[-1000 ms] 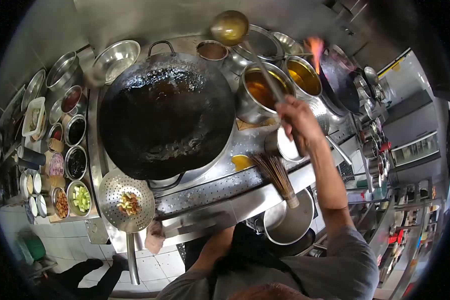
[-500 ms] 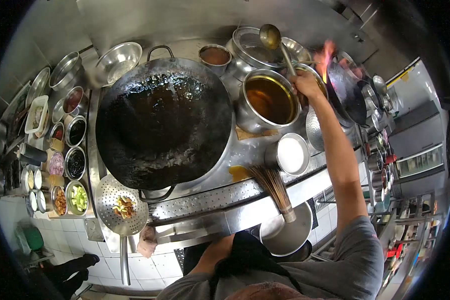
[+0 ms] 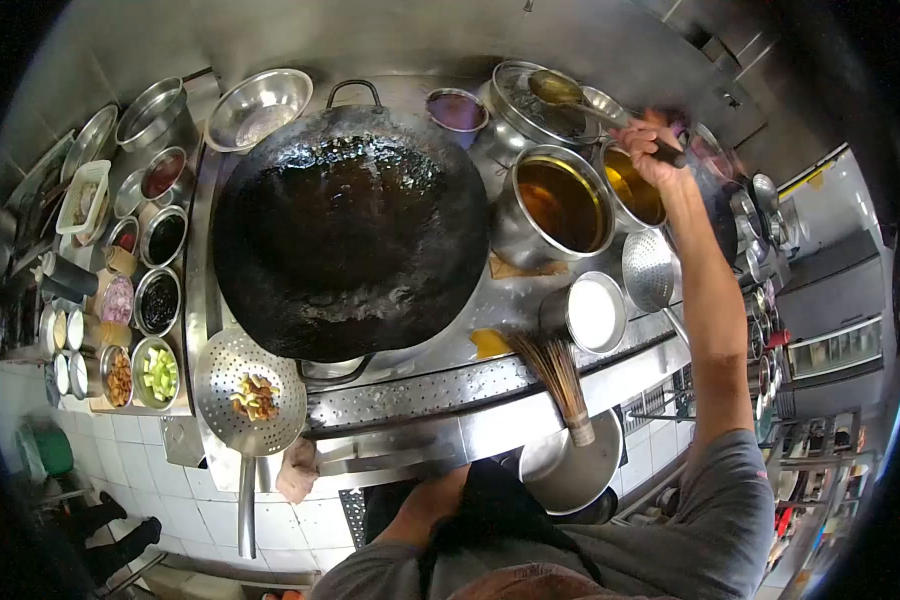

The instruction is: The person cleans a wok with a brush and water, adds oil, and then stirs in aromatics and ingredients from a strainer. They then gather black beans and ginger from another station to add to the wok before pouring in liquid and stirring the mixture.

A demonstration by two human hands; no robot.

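Note:
My right hand is closed round the handle of a metal ladle. The ladle's bowl hangs over a strainer-topped pot at the back. Below and left of the hand stand two metal pots of amber liquid, one larger and one smaller. A big black wok sits left of them, dark and wet inside. My left forearm reaches down at the counter's front edge; the hand itself is hidden. A perforated skimmer holding browned and green pieces lies at the wok's lower left.
Bowls of ingredients, among them chopped green pieces, line the left side. A bamboo brush leans near a pot of white contents. Another skimmer rests at the right. A person's dark-clad legs show at lower left.
My right hand has moved right with the ladle, which now lies flatter. The smaller amber pot is more exposed. The flame at the right is mostly hidden. The view has shifted slightly.

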